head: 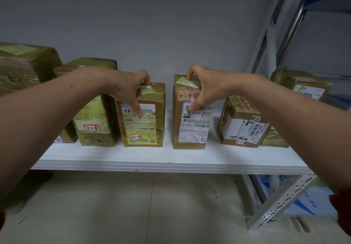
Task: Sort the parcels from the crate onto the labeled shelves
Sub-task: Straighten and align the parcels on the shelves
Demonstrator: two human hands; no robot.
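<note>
Under the fingers of the left hand, the 3-1-8 parcel is showing brown cardboard beneath yellowish glossy tape, a white barcoded label and an orange-red-ringed tag. Under the right hand fingers, the 3-1-9 parcel is showing plain brown card, a white label printed black and an orange-red-edged tag. Left of the left fingers, the 3-1-7 parcel is looking olive-brown with a pale yellow label. Right of the right fingers, the dotted parcel is wearing brown tape spotted white. Below the fingers, the shelf is gleaming white.
</note>
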